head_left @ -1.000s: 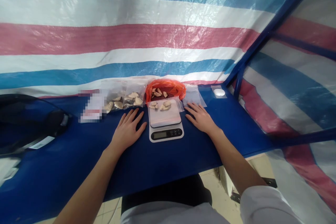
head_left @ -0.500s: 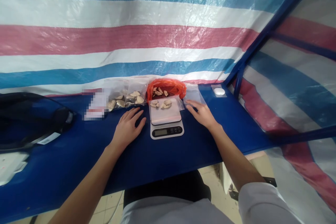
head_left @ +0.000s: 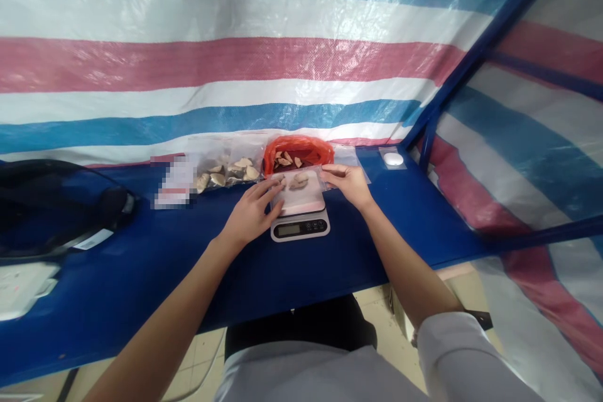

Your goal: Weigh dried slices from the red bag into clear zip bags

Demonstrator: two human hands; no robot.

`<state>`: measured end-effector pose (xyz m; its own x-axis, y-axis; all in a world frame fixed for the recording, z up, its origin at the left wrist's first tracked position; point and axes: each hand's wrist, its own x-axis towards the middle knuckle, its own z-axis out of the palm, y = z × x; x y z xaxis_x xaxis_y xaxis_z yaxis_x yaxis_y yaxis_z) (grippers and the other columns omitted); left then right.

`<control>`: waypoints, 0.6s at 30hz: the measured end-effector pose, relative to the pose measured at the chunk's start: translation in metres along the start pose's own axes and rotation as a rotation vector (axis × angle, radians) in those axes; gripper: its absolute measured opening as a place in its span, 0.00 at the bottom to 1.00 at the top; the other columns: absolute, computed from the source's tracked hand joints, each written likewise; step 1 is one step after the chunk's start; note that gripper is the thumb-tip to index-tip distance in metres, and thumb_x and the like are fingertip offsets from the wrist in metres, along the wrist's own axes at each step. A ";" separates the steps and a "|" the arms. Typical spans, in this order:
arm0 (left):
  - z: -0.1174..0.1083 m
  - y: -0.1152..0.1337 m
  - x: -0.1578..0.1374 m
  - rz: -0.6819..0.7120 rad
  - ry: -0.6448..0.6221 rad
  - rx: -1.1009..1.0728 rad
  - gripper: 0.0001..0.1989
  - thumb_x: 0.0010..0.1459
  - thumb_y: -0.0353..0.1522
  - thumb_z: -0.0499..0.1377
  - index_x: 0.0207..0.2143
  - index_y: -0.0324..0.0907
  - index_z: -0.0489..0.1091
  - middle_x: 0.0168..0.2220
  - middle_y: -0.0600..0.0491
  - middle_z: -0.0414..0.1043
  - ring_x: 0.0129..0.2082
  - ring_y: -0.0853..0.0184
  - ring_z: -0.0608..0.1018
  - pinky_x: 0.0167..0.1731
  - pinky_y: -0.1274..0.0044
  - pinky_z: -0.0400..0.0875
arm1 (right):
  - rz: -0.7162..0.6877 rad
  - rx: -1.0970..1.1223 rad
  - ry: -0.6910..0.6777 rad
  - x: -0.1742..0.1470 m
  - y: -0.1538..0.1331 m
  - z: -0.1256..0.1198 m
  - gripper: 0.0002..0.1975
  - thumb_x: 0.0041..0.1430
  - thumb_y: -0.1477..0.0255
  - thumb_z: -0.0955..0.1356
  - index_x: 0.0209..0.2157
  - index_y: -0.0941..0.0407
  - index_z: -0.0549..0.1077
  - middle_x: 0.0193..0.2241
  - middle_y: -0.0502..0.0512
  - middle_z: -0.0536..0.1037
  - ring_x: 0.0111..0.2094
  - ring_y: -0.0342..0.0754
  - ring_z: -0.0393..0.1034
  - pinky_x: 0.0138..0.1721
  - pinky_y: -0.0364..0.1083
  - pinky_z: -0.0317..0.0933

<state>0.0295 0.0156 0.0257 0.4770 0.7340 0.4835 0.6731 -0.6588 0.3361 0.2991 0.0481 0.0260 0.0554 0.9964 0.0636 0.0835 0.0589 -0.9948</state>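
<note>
Striped tarpaulin (head_left: 235,63) hangs behind a blue table (head_left: 400,207), where a white scale (head_left: 301,237) carries a clear bag (head_left: 296,202) with pale pieces (head_left: 298,181) inside, and an orange bag (head_left: 306,141) sits at its twelve o'clock. At nine o'clock the left hand (head_left: 249,217) lies over the scale with fingers slightly spread, and whether they grip I cannot tell, while at two o'clock the right hand (head_left: 353,185) pinches the clear bag's edge. I judge the step as taking hold of this bag, so the next move calls for a firm hold on both sides.
</note>
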 end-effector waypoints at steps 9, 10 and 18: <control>0.005 0.002 0.006 0.013 -0.032 -0.033 0.21 0.68 0.41 0.52 0.57 0.42 0.72 0.58 0.43 0.73 0.59 0.55 0.74 0.61 0.61 0.69 | 0.094 0.145 -0.102 -0.005 -0.005 0.001 0.23 0.37 0.62 0.81 0.37 0.57 0.82 0.33 0.51 0.82 0.35 0.47 0.78 0.36 0.46 0.77; 0.005 0.002 0.007 0.008 -0.033 -0.037 0.21 0.68 0.41 0.52 0.56 0.42 0.72 0.58 0.43 0.73 0.59 0.55 0.74 0.61 0.61 0.69 | 0.099 0.138 -0.109 -0.006 -0.006 0.001 0.23 0.38 0.62 0.81 0.37 0.57 0.82 0.32 0.51 0.82 0.35 0.47 0.78 0.36 0.46 0.77; 0.005 0.004 0.012 -0.042 -0.008 -0.075 0.20 0.67 0.41 0.53 0.54 0.42 0.74 0.57 0.44 0.74 0.58 0.56 0.75 0.62 0.60 0.68 | 0.087 0.088 -0.210 -0.008 -0.013 0.000 0.21 0.42 0.62 0.79 0.39 0.56 0.82 0.36 0.52 0.83 0.37 0.47 0.78 0.37 0.46 0.76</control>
<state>0.0410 0.0226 0.0288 0.4538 0.7625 0.4611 0.6488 -0.6374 0.4157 0.2973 0.0389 0.0387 -0.1500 0.9882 -0.0318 -0.0001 -0.0322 -0.9995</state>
